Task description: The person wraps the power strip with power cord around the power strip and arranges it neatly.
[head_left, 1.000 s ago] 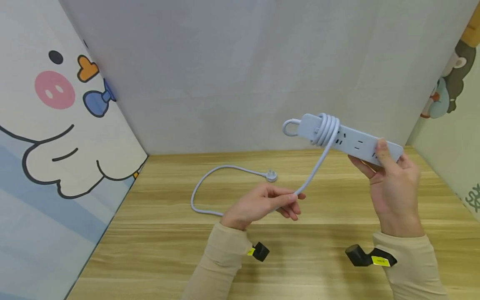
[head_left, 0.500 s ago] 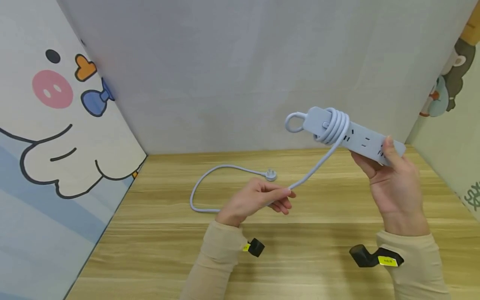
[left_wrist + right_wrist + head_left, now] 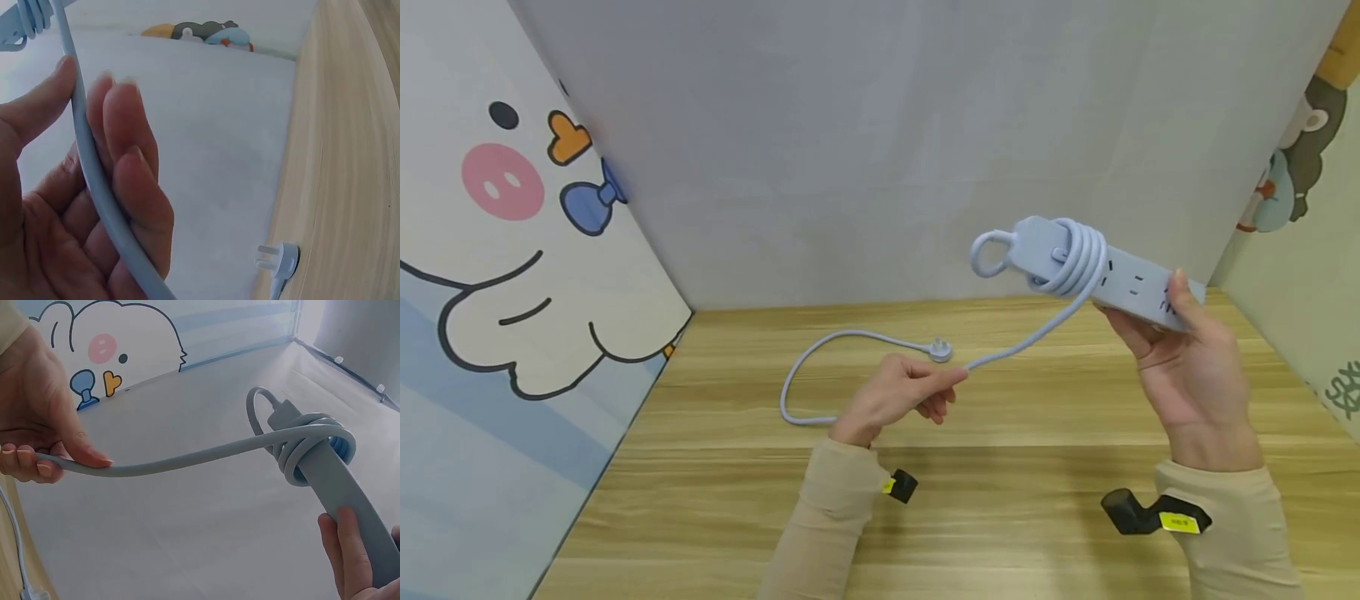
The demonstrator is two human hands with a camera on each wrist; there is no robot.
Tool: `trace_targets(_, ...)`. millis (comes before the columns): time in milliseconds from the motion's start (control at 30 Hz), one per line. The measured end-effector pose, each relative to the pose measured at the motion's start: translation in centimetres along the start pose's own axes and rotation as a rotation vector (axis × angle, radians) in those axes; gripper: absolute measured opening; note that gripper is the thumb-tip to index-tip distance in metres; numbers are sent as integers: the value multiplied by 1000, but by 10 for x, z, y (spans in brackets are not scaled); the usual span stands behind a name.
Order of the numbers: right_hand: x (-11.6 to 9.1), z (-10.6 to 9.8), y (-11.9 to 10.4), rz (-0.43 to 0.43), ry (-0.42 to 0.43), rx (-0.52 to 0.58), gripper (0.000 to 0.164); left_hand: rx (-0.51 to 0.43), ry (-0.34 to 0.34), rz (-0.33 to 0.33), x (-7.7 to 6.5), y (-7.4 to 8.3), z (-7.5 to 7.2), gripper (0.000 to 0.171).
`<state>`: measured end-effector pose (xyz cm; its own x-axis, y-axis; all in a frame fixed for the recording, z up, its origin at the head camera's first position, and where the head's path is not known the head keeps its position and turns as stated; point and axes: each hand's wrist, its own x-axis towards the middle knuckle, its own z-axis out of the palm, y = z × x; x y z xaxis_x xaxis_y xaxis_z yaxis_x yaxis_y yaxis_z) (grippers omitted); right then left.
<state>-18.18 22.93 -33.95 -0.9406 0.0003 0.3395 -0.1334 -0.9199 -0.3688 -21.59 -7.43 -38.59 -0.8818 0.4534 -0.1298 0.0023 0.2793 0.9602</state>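
A white power strip [image 3: 1138, 287] is held up by its right end in my right hand [image 3: 1198, 375], thumb on the socket face and fingers behind. Several turns of its cord [image 3: 1078, 260] wrap the other end, where a small loop of cord sticks out. My left hand [image 3: 891, 396] pinches the cord between thumb and fingers, left of and lower than the strip; the left wrist view shows the cord [image 3: 103, 194] running across the palm. Beyond that hand the cord curves over the table to the three-pin plug [image 3: 940, 349].
The wooden table [image 3: 737, 517] ends at a pale back wall [image 3: 850, 167]. A cartoon-printed panel [image 3: 490, 333] stands on the left, and another printed panel [image 3: 1292, 283] on the right. Black wrist cameras sit on both sleeves.
My left hand has moved left and slightly up along with the cord. The power strip has shifted a little right and turned. The plug stays on the table.
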Motion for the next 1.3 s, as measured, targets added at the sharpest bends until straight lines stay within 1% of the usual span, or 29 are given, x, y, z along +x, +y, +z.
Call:
trace_targets(200,0,0,0,39,-51,21,27,-8,167,-69,3,-5,1,56)
trace_targets(267,0,0,0,50,-59,20,27,-20,206,-68,4,-7,0,59)
trace_targets(333,0,-1,0,62,-65,13,27,-52,222,-55,5,-9,0,58)
trace_targets(400,0,-2,-1,72,-72,8,27,-100,224,-34,6,-10,-2,55)
trace_targets(467,0,-2,0,76,-81,-17,29,-172,224,-21,7,-11,-5,50)
trace_targets(567,0,-3,-1,80,-107,-73,31,-281,240,-18,9,-11,-8,43)
trace_targets(733,0,-6,-2,94,-163,-221,38,-463,252,-57,12,-11,-12,36)
trace_targets(833,-1,-7,-3,108,-196,-322,41,-542,250,-75,13,-10,-14,35)
trace_targets(900,-2,-8,-4,120,-215,-394,41,-575,254,-80,12,-9,-15,35)
trace_targets(1067,-1,-10,-6,181,-246,-581,40,-654,252,-86,9,-6,-19,34)
trace_targets(1200,0,-12,-8,226,-279,-742,38,-702,229,-89,5,-2,-22,34)
trace_targets(1300,0,-13,-9,241,-304,-839,37,-726,208,-92,2,2,-23,33)
